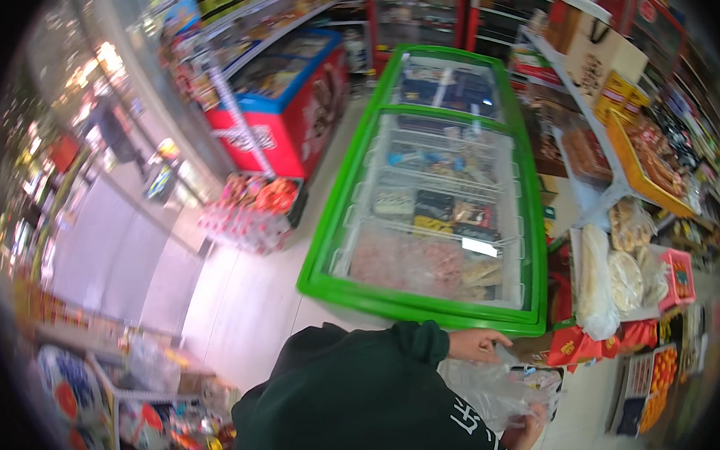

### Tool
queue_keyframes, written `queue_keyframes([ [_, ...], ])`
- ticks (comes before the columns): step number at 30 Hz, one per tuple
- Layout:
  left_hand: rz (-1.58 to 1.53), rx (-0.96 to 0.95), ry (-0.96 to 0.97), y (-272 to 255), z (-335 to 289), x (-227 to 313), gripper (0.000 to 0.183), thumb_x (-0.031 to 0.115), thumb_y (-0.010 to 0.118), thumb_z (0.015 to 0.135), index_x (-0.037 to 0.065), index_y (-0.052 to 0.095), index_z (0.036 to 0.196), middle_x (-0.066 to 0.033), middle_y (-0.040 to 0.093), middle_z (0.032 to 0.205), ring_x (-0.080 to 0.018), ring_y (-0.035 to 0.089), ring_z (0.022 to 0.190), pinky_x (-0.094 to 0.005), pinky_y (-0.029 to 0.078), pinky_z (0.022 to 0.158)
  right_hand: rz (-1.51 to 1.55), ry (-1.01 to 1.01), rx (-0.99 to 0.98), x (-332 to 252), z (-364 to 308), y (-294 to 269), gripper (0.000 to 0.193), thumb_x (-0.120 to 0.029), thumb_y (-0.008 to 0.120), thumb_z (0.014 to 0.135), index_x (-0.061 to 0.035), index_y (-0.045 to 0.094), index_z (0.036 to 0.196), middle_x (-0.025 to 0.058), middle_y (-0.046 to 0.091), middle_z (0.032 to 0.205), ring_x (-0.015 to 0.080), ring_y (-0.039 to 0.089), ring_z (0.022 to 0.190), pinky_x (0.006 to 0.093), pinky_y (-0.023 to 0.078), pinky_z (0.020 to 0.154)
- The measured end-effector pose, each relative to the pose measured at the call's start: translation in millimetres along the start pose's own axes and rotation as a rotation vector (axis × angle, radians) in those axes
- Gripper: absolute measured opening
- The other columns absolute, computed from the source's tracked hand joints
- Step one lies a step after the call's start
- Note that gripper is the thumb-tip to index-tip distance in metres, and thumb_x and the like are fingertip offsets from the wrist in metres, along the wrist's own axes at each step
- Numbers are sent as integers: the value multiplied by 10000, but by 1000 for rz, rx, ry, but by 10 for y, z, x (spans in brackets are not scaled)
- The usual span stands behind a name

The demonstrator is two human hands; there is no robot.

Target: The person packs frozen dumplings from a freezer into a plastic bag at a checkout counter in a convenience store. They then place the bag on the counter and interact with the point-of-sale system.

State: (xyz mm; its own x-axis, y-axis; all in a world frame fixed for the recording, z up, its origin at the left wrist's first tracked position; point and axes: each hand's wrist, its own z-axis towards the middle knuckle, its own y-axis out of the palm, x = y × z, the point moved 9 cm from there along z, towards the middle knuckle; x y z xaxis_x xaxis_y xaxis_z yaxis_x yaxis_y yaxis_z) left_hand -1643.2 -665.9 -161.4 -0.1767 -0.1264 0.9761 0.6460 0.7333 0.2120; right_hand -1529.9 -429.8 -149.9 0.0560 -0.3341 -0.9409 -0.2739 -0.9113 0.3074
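A crinkled clear plastic bag [490, 390] is stretched between my two hands at the lower right, beside the near end of a green-framed chest freezer [420, 314]. My left hand [478, 345], coming out of a dark green sleeve, has its fingers closed on the bag's upper edge. Lower down, my right hand [525, 431] grips the bag's other side. A dark-edged item with a pale, patterned face [542, 378] shows partly behind the plastic; its kind I cannot make out.
Packed goods lie under the freezer's glass lid. To the right, a shelf holds bagged breads [625, 278] and a yellow tray [644, 168]. A red and blue freezer [276, 121] stands left, with a bag of red produce [249, 218] on the floor. Wrapped goods [146, 426] fill the lower left.
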Motion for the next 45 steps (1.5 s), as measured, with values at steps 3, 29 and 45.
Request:
queue_keyframes([
  [3, 279, 49, 212, 543, -285, 86, 311, 201, 662, 863, 70, 600, 1138, -1, 615, 829, -97, 566, 762, -271, 449, 656, -15, 44, -98, 247, -254, -542, 288, -217, 595, 786, -53, 562, 1020, 45, 575, 967, 181, 562, 900, 294, 445, 817],
  [29, 394, 134, 370, 1628, -792, 222, 318, 269, 750, 694, 58, 655, 913, -84, 621, 839, -227, 597, 739, -343, 478, 658, 18, 685, -290, 279, -247, -1173, 452, -345, 559, 901, -105, 513, 1280, 143, 647, 905, 195, 609, 629, 251, 445, 485],
  [45, 339, 861, 102, 2146, -1977, -6, 161, 207, 588, 926, 47, 586, 942, -30, 563, 791, -105, 496, 713, -274, 433, 666, 109, 396, -734, 48, -493, -632, 319, -190, 514, 798, -50, 556, 1083, 55, 576, 1049, 207, 542, 1031, 365, 410, 940],
])
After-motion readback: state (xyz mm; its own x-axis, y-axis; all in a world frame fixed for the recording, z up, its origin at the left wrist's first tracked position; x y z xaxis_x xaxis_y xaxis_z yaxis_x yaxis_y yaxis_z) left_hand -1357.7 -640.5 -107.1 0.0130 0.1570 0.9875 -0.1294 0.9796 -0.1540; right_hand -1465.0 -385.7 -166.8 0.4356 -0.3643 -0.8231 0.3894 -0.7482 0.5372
